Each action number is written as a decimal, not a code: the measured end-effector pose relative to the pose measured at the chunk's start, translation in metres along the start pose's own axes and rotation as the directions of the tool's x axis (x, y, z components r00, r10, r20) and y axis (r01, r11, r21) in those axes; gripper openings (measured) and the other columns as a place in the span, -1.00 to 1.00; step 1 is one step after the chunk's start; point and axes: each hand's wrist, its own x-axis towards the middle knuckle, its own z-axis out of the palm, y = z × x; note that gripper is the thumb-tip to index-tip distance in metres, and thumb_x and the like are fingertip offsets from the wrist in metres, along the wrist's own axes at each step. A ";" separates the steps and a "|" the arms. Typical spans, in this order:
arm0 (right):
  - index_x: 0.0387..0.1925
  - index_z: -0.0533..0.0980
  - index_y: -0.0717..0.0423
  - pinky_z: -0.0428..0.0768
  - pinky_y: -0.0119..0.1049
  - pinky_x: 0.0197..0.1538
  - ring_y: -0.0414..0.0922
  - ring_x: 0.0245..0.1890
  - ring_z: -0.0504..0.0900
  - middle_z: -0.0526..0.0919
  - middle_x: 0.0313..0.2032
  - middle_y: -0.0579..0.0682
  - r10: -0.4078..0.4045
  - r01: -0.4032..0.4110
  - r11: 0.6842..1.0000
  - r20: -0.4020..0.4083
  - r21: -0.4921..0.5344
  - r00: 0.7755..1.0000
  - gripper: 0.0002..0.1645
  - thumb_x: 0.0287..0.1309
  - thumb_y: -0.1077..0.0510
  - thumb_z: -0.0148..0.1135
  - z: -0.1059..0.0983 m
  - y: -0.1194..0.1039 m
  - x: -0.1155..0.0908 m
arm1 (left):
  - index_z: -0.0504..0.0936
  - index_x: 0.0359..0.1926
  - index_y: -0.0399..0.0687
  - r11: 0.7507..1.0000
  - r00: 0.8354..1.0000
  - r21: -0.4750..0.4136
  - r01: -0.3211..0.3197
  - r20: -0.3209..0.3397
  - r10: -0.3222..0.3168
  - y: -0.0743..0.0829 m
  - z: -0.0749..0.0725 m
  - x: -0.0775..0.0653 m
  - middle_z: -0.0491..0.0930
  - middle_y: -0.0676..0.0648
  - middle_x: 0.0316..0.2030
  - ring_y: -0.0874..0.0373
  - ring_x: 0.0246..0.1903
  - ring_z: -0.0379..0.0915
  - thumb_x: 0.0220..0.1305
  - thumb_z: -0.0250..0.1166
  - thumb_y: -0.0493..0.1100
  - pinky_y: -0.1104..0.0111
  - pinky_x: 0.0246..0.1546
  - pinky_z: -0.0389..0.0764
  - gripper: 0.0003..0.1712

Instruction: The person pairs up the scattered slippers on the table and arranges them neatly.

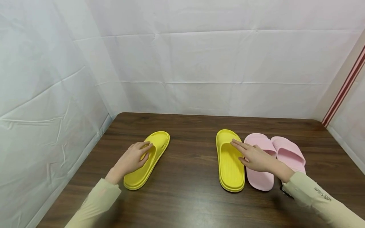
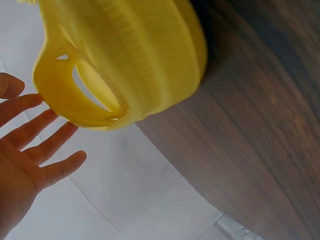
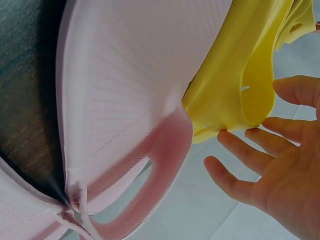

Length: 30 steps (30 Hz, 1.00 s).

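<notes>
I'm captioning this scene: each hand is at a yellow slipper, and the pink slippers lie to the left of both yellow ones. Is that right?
Not quite: the pink slippers lie to the right of both yellow slippers, as the head view shows. The left hand and right hand are each at a yellow slipper.

My two hands, the left hand (image 1: pixel 131 159) and the right hand (image 1: pixel 255 157), are bare, with slim fingers (image 2: pixel 61 167). I wear long sleeves of a pale cream colour, slightly greenish toward the ends. The left sleeve (image 1: pixel 92 204) finishes in a loose, wide cuff (image 1: pixel 110 193), and on this cuff there is a faint pinkish patch (image 1: pixel 102 192). The right sleeve (image 1: pixel 332 205) carries a small dark marking (image 1: pixel 323 194), similar to letters, which I am not able to read. Beneath its end, a small black piece (image 1: pixel 286 192) shows; what it is, I cannot tell.
</notes>
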 end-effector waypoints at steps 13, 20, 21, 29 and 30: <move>0.24 0.19 0.23 0.37 -0.17 -0.32 -0.14 -0.26 0.45 0.33 0.20 0.18 0.020 -0.020 1.000 0.020 -0.004 1.000 -0.27 0.01 0.17 0.17 0.001 -0.001 -0.001 | 0.49 0.06 -0.22 1.000 0.999 -0.006 -0.022 0.027 0.022 0.016 0.007 0.015 0.47 -0.21 -0.01 -0.09 -0.04 0.39 0.15 0.16 -0.17 0.02 -0.04 0.41 -0.57; 0.24 0.19 0.23 0.38 -0.17 -0.32 -0.16 -0.32 0.43 0.34 0.20 0.18 0.022 -0.021 1.000 0.014 -0.005 1.000 -0.27 0.01 0.18 0.17 0.001 0.000 -0.002 | 0.49 0.06 -0.20 0.999 0.999 -0.028 -0.034 0.026 0.034 0.027 0.009 0.028 0.47 -0.20 -0.01 -0.08 -0.04 0.39 0.16 0.17 -0.16 0.02 -0.05 0.41 -0.57; 0.24 0.19 0.22 0.38 -0.17 -0.32 -0.16 -0.32 0.44 0.34 0.19 0.18 0.021 -0.021 1.000 0.012 -0.004 1.000 -0.27 0.01 0.18 0.17 0.001 0.000 -0.002 | 0.49 0.06 -0.19 0.999 0.999 -0.031 -0.036 0.026 0.037 0.028 0.009 0.029 0.47 -0.20 -0.01 -0.08 -0.05 0.39 0.15 0.17 -0.16 0.02 -0.05 0.41 -0.57; 0.24 0.19 0.22 0.33 -0.25 -0.37 -0.15 -0.32 0.45 0.36 0.18 0.17 0.020 -0.020 1.000 0.008 0.002 1.000 -0.26 -0.01 0.18 0.19 0.001 0.000 -0.002 | 0.48 0.08 -0.16 0.996 0.997 -0.065 -0.055 0.045 0.058 0.040 0.015 0.042 0.46 -0.17 -0.01 -0.05 -0.07 0.39 0.18 0.14 -0.16 0.08 -0.05 0.42 -0.58; 0.24 0.19 0.22 0.33 -0.24 -0.37 -0.16 -0.33 0.44 0.36 0.18 0.17 0.021 -0.021 1.000 0.010 0.002 1.000 -0.26 -0.01 0.18 0.19 0.000 0.000 -0.002 | 0.48 0.08 -0.16 0.996 0.997 -0.069 -0.058 0.044 0.061 0.042 0.016 0.044 0.46 -0.17 -0.01 -0.04 -0.07 0.39 0.18 0.14 -0.16 0.08 -0.05 0.43 -0.58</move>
